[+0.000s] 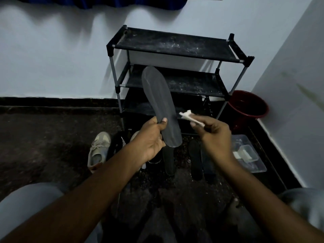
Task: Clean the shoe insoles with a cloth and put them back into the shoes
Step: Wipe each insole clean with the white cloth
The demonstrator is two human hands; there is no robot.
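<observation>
Bare forearms reach out over grey-trousered knees [26,206]. Left hand [150,142] grips a long, flat, dark grey shoe insole [157,95] near its heel end, thumb on the face, fingers behind. The insole stands tilted up and away, its toe end in front of the rack. Right hand [215,135] pinches a small crumpled white cloth [188,117]. The cloth tip sits just beside the insole's right edge; contact cannot be told. Hands apart.

Handling, by judgement: insole looks light, thin and bendy. Held by one end it would likely flex under a wipe, so fingers backing the wiped patch, or a grip nearer the middle, would steady it. Surface looks matt, not slippery. Cloth soft, bunches easily.

Outward: on the dark speckled floor [43,137] lie three more dark insoles, one [169,162] below the held one, two [195,158] [207,163] side by side to its right. Beige lace-up sneaker [98,151] and black striped shoe [117,142] sit left, partly hidden by the left wrist. Clear plastic box [249,155] right, red bucket [249,106] in the corner, dusty black three-shelf rack [175,46] behind. Nothing blocks cloth from insole.
</observation>
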